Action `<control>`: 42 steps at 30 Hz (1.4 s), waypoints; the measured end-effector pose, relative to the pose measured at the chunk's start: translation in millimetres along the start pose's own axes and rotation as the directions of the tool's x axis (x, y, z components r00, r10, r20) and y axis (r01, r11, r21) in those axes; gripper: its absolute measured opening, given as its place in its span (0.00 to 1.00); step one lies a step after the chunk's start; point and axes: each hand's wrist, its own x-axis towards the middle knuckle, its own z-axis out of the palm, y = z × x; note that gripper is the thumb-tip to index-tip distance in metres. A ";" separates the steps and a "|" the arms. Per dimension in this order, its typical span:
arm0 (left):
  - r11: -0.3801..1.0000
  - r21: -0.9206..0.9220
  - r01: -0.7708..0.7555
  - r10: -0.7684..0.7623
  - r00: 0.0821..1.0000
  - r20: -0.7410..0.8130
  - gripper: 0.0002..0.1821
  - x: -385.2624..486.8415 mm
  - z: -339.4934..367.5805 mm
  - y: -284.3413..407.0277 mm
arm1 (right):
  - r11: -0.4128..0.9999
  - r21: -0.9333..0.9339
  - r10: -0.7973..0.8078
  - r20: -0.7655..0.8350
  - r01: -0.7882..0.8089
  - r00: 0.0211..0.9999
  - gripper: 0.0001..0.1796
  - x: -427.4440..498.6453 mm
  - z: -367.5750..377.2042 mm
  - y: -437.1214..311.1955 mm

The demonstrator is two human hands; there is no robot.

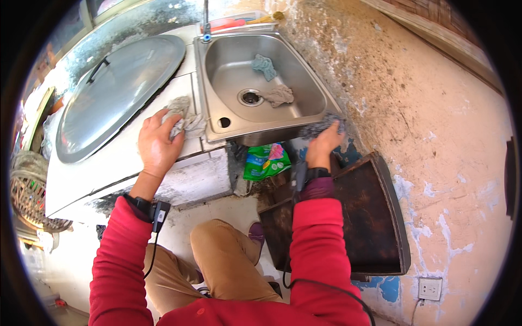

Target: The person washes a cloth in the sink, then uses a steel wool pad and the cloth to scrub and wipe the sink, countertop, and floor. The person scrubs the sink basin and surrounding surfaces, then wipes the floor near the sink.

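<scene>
My left hand (161, 142) holds a crumpled light grey cloth (183, 116) on the white tiled counter, just left of the steel sink. My right hand (325, 142) grips a dark grey scrubbing pad or cloth (320, 125) at the front right corner of the stainless steel sink (253, 126). In the basin, a beige rag (279, 95) lies beside the drain (250, 98), and a blue-green rag (265, 67) lies farther back.
A large metal lid (122, 98) covers the counter's left part. Under the sink is a green plastic packet (265, 163). A dark wooden box (367, 216) stands at the right wall, above a socket (430, 289). A woven basket (32, 195) is far left.
</scene>
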 end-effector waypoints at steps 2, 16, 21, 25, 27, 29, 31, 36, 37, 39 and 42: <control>1.000 -0.003 -0.001 0.001 1.000 -0.005 0.17 -1.6 1.2 -3.5 | 0.992 -0.118 0.035 -0.073 -0.043 0.997 0.36 6.6 2.2 1.2; 0.998 -0.060 -0.015 0.016 1.000 0.010 0.17 -5.8 -1.3 -11.3 | 0.969 -0.178 -0.072 0.455 0.170 0.887 0.18 -172.5 -0.8 61.2; 0.997 -0.071 0.014 -0.013 1.000 0.018 0.17 -6.7 -1.9 -11.0 | 0.987 -0.136 -0.032 0.340 0.082 0.940 0.13 -121.4 -4.4 53.6; 0.995 -0.079 0.054 -0.047 0.995 0.094 0.16 -5.8 -5.1 -3.5 | 0.837 -0.275 -0.231 0.605 0.472 0.762 0.16 -150.8 -4.4 67.5; 0.994 -0.107 0.021 -0.006 0.990 0.139 0.15 -8.9 -9.5 -0.9 | 0.771 -0.369 -0.166 0.671 0.520 0.722 0.17 -163.3 -10.2 65.7; 0.987 -0.155 -0.048 0.072 0.986 0.152 0.15 -13.3 -14.8 -1.8 | 0.714 -0.323 -0.215 0.743 0.621 0.633 0.16 -164.7 -15.9 55.8; 0.982 -0.171 -0.080 0.110 0.978 0.176 0.15 -15.4 -18.2 -5.0 | 0.637 -0.317 -0.207 0.808 0.703 0.552 0.16 -159.2 -20.4 41.2; 0.986 -0.161 -0.037 0.076 0.967 0.242 0.16 -14.4 -17.1 -11.1 | 0.480 -0.293 -0.160 0.897 0.827 0.411 0.17 -146.8 -23.6 9.6; 0.990 -0.139 -0.024 0.060 0.963 0.263 0.16 -12.7 -18.0 -12.6 | 0.470 -0.247 -0.209 0.902 0.847 0.378 0.17 -146.4 -23.5 5.4; 0.997 -0.076 0.014 0.010 0.951 0.309 0.17 -10.0 -23.3 -14.8 | 0.589 -0.284 -0.192 0.860 0.756 0.472 0.17 -145.7 -24.5 -2.4; 0.999 0.033 0.023 -0.031 0.969 0.244 0.21 -6.0 -38.8 -13.1 | 0.826 -0.324 -0.060 0.762 0.460 0.645 0.15 -150.9 -22.3 -13.1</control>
